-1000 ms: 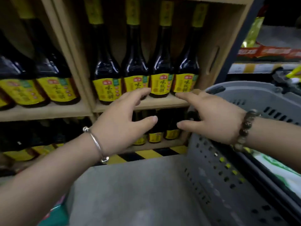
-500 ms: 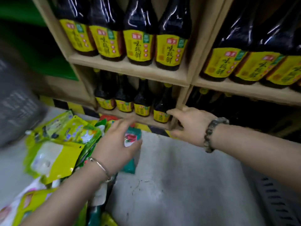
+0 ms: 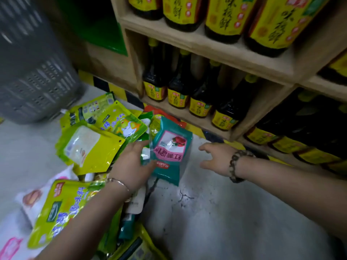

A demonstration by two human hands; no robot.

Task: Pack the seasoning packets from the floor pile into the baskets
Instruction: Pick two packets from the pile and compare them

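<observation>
Left hand (image 3: 131, 164) around teal packet (image 3: 170, 152), right hand (image 3: 216, 159) splayed beside.

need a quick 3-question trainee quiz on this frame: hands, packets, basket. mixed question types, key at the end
1. True or false: the right hand holds something in its grip.
2. What colour is the packet in the grip of the left hand? A. yellow-green B. teal C. white and pink
3. Where in the head view does the grey basket appear?

Key:
1. False. Its fingers are spread above the bare floor.
2. B.
3. Upper left.
</observation>
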